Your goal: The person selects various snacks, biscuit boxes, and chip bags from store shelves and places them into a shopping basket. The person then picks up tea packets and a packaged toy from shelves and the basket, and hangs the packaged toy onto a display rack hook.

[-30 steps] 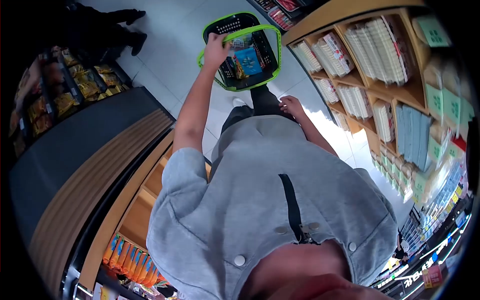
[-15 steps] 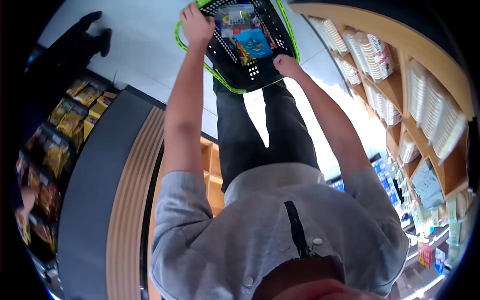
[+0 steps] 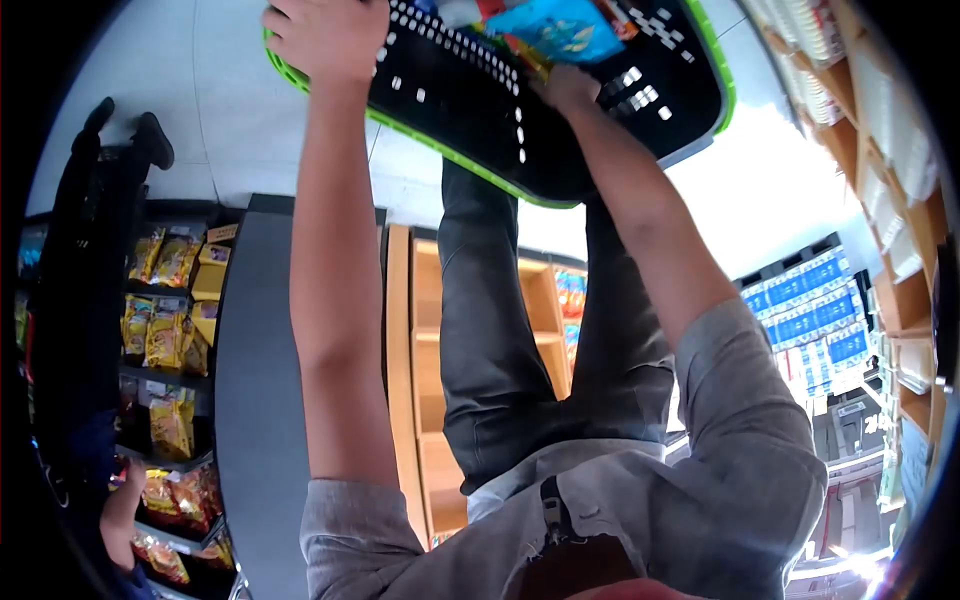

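Observation:
A black basket with a green rim [image 3: 480, 180] is at the top of the head view, tilted and partly cut off by the frame edge. My left hand [image 3: 330, 40] is closed on its left side. My right hand [image 3: 572, 88] reaches inside, beside a blue packet [image 3: 560, 28] and a yellow packet at its fingertips. Its fingers are mostly hidden, and whether they hold anything is unclear. Other small packaged goods lie partly out of view in the basket.
Another person [image 3: 80, 300] in dark clothes is at the left by racks of yellow snack bags [image 3: 170, 335]. A dark counter [image 3: 260, 400] and wooden shelves [image 3: 430, 380] are below the basket. Packed shelves [image 3: 890, 160] line the right, with blue-and-white packs [image 3: 810, 300] nearby.
The basket appears larger and higher in view. My right hand has moved from its right rim to inside it. My left hand stays on its left side. The surroundings have shifted with the camera.

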`<action>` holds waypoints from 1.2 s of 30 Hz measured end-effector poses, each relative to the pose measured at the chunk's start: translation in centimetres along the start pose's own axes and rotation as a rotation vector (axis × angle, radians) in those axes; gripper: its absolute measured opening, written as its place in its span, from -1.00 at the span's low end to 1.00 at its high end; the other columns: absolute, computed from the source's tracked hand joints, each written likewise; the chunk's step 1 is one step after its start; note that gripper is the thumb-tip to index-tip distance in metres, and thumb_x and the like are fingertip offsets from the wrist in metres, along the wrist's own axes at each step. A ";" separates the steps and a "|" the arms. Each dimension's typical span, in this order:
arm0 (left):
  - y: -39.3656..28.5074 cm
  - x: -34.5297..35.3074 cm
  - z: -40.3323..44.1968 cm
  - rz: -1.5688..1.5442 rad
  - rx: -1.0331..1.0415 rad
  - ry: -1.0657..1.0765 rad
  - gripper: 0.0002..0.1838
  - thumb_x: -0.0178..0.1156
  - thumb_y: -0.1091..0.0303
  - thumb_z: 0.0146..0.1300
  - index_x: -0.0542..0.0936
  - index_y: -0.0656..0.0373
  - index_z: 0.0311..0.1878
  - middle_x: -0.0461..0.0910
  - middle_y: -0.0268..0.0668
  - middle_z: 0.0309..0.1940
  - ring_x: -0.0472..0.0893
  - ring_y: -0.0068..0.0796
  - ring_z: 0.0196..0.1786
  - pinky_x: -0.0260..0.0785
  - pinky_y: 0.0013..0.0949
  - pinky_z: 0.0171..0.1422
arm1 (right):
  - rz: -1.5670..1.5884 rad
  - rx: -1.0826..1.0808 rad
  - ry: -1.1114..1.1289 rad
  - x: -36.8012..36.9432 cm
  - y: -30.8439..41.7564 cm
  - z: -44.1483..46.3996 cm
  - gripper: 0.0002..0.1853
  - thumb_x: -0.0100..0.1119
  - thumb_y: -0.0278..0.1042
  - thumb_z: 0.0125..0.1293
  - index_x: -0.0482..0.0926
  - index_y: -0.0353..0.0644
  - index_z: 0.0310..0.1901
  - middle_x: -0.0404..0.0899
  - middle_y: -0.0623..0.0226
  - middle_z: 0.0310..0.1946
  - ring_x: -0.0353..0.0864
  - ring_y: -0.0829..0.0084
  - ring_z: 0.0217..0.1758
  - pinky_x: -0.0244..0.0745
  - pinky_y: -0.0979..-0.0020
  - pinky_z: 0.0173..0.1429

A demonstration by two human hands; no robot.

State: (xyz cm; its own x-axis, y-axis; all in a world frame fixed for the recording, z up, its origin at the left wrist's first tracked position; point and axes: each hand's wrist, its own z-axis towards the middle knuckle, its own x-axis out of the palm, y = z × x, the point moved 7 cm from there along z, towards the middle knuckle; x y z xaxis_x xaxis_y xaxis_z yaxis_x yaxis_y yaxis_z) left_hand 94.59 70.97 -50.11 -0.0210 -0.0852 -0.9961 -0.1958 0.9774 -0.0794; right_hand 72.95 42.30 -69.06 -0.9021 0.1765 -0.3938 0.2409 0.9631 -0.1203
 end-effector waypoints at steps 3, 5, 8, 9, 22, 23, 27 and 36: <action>0.5 -0.5 0.5 0.108 -0.074 0.307 -0.10 0.26 0.12 -0.01 0.14 0.30 0.37 0.37 -0.08 0.17 0.37 -0.03 0.20 0.28 0.08 0.20 | -0.107 -0.089 -0.043 3.1 0.4 2.2 -0.74 0.15 -0.12 0.22 0.71 -0.03 -0.18 0.70 0.27 -0.16 0.68 0.16 -0.05 0.56 0.14 -0.08; 0.9 -0.5 0.9 0.114 -0.045 0.275 -0.10 0.25 0.11 0.00 0.12 0.28 0.38 0.34 -0.08 0.19 0.36 -0.02 0.22 0.25 0.13 0.21 | -0.030 -0.205 -0.071 2.9 1.1 2.0 -0.73 0.13 -0.12 0.22 0.70 -0.06 -0.20 0.70 0.23 -0.19 0.69 0.16 -0.08 0.57 0.14 -0.07; 1.0 0.1 0.0 0.046 -0.040 0.231 -0.10 0.24 0.10 0.03 0.10 0.24 0.40 0.29 -0.05 0.25 0.32 0.01 0.28 0.18 0.19 0.24 | 0.046 -0.328 -0.029 0.3 1.7 -0.3 -0.68 0.10 -0.08 0.23 0.68 -0.13 -0.21 0.67 0.13 -0.19 0.66 0.10 -0.07 0.56 0.11 -0.01; 0.7 -0.7 -0.4 0.002 -0.047 0.217 -0.15 0.23 0.11 0.06 0.14 0.24 0.38 0.30 -0.04 0.24 0.31 0.02 0.28 0.18 0.17 0.25 | 0.111 -0.347 -0.026 -0.5 2.2 -1.8 -0.67 0.10 -0.06 0.23 0.68 -0.14 -0.23 0.67 0.11 -0.18 0.65 0.09 -0.06 0.55 0.11 -0.01; -11.3 -21.3 -16.6 -2.057 -0.661 1.429 0.02 -0.18 -0.59 0.11 0.21 0.04 0.43 0.35 -0.22 0.33 0.40 -0.17 0.31 0.17 0.04 0.42 | 1.051 -0.807 -0.080 -26.4 -2.5 -39.7 -0.58 0.09 -0.22 0.33 0.43 -0.26 0.14 0.48 0.14 0.07 0.45 0.30 0.16 0.34 0.33 0.25; -13.5 -24.7 -16.2 -2.199 -0.713 1.439 -0.03 -0.16 -0.54 0.15 0.20 0.01 0.43 0.33 -0.20 0.34 0.38 -0.16 0.33 0.15 0.08 0.43 | 1.103 -0.822 -0.097 -28.6 -3.5 -43.4 -0.56 0.09 -0.19 0.33 0.43 -0.27 0.15 0.48 0.15 0.08 0.44 0.31 0.17 0.33 0.33 0.27; -16.1 -32.2 -18.3 -2.386 -0.479 1.354 -0.14 0.11 -0.29 0.19 0.19 0.03 0.43 0.33 -0.20 0.34 0.37 -0.16 0.35 0.17 0.05 0.44 | 1.375 -0.952 -0.125 -32.4 -6.9 -52.7 -0.75 0.11 -0.36 0.20 0.59 -0.42 -0.25 0.43 0.21 0.10 0.41 0.41 0.13 0.30 0.41 0.22; -15.2 -45.7 -11.7 -1.700 0.284 1.100 -0.47 0.39 0.34 0.12 0.46 0.21 0.16 0.61 -0.31 -0.02 0.60 -0.50 -0.01 0.46 -0.40 0.12 | 1.129 -0.856 -0.544 -35.2 -4.9 -62.4 -0.24 0.45 -0.32 0.12 0.19 -0.23 0.27 0.42 0.23 0.11 0.43 0.40 0.20 0.38 0.29 0.27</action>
State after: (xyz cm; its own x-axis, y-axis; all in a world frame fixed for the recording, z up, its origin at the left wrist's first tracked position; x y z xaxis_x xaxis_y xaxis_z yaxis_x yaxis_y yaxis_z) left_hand 87.08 57.73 -2.93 -0.5016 -0.7052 0.5010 -0.5284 -0.2088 -0.8229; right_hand 81.18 44.11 2.25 -0.1087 0.9703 -0.2159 0.2474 0.2368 0.9395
